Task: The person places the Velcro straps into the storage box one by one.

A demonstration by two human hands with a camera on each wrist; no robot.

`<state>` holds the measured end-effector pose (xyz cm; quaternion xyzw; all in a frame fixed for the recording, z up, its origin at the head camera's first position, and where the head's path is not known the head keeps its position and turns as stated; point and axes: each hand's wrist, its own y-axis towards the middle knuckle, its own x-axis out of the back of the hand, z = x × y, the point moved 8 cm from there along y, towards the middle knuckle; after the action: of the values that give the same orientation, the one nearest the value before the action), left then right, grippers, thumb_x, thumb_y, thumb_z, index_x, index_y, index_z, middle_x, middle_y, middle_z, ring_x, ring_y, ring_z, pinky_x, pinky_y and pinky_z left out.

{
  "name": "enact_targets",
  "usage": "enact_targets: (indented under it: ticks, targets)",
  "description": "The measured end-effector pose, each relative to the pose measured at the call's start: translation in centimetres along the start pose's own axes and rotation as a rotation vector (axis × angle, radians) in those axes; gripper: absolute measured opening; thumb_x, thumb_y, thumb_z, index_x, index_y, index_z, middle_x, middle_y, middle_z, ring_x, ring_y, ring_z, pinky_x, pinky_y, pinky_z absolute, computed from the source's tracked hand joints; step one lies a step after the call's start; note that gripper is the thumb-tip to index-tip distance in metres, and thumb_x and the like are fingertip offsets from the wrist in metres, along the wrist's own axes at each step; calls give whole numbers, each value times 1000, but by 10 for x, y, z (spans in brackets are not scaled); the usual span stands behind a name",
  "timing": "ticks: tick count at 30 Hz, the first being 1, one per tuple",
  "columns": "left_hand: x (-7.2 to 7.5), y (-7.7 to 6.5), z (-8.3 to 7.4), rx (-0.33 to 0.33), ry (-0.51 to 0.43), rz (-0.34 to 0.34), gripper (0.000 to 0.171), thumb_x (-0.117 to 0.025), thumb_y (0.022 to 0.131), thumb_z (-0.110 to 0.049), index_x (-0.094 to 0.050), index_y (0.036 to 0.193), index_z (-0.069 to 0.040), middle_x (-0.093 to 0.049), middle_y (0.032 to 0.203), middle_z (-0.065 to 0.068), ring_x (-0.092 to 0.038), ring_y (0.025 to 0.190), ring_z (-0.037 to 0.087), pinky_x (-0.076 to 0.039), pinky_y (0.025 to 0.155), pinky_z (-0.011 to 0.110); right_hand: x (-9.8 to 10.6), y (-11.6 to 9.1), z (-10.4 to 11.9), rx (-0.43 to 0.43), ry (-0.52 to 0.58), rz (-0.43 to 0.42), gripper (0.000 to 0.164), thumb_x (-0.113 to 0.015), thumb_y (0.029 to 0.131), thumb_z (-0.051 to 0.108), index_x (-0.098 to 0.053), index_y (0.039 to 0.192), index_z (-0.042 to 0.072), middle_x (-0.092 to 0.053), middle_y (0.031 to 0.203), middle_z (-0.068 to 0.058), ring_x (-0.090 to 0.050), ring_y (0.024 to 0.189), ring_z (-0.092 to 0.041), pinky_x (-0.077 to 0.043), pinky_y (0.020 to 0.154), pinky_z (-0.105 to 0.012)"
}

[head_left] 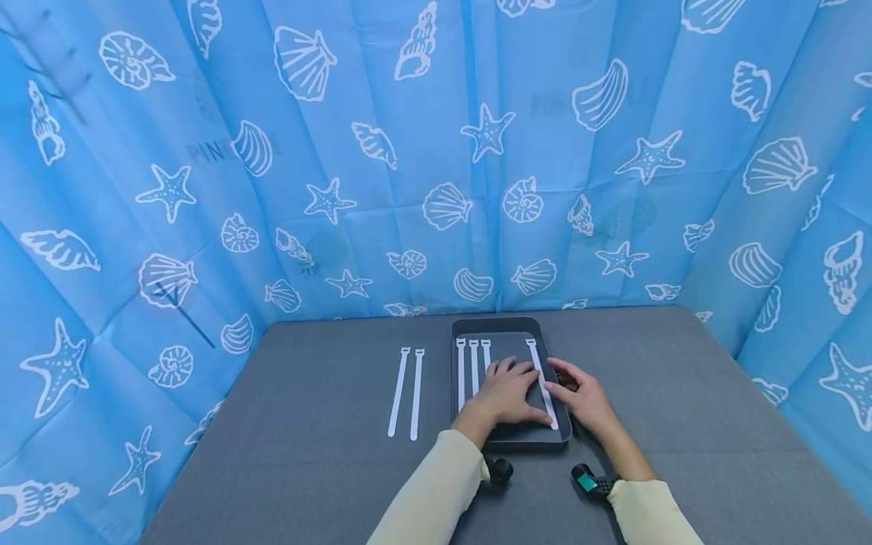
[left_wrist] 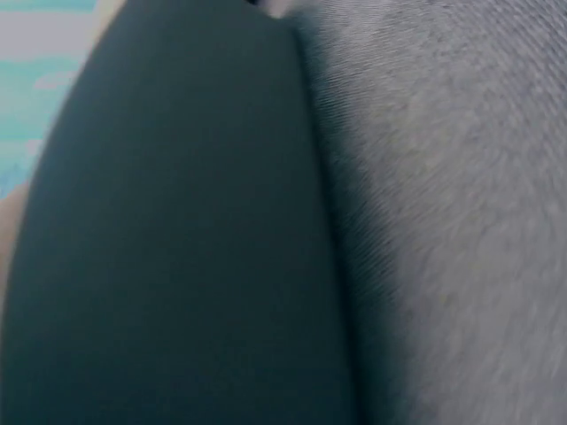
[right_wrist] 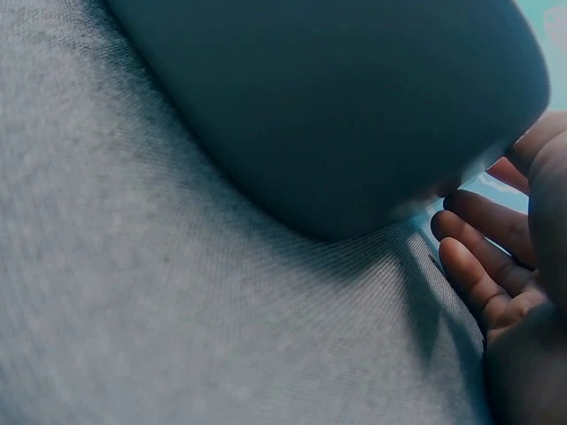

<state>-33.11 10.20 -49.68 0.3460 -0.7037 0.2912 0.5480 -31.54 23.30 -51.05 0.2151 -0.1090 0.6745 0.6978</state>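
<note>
A dark grey tray point(head_left: 528, 443) lies on the table with several slim white straps in it, each with a slotted head. My left hand point(head_left: 506, 395) spreads over the tray's middle, covering parts of the left straps. Its thumb reaches the lower end of the rightmost strap point(head_left: 550, 405), and a fingertip lies near that strap's upper half. At the right rim is my right hand point(head_left: 587, 403), thumb over the edge beside the same strap, other fingers loosely bent outside the wall. In the right wrist view those fingers point(right_wrist: 474, 266) show below the tray's corner.
Two more white straps, a left one point(head_left: 398, 392) and a right one point(head_left: 417, 395), lie side by side left of the tray. Grey cloth covers the table point(head_left: 306, 424). A blue shell-print curtain point(head_left: 409, 151) hangs behind it and along both sides.
</note>
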Motion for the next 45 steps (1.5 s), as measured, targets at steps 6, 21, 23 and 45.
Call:
enact_targets:
  ticks: [6,21,23,45]
  targets:
    - [16,-5,8,-25,-94,-69,68,-67,83,-59,-50,143,-30,-44,147,-11,-36,136,15,-28,112,40,1,-1,2,10,-13,-2,49,-62,96,15,-47,142,4,-49,139,-23,-51,118,-39,-43,97,-55]
    - [57,-42,37,31,-491,-504,33,-66,94,-26,-65,126,-21,-62,126,-8,-54,119,11,-44,100,35,0,0,3,0,-36,-10,49,-62,96,15,-48,141,2,-48,139,-24,-50,118,-40,-42,98,-56]
    - [62,-48,40,22,-521,-560,32,-67,94,-23,-65,126,-19,-64,123,-7,-56,115,10,-46,98,33,0,-1,3,3,-34,-12,49,-63,96,14,-48,141,2,-49,138,-25,-51,116,-39,-43,97,-55]
    - [58,-98,118,164,-679,-737,39,-67,91,-11,-61,129,-15,-64,110,6,-61,92,15,-52,82,37,0,0,2,12,-29,-8,49,-63,95,14,-49,140,2,-50,137,-25,-51,115,-39,-43,96,-55]
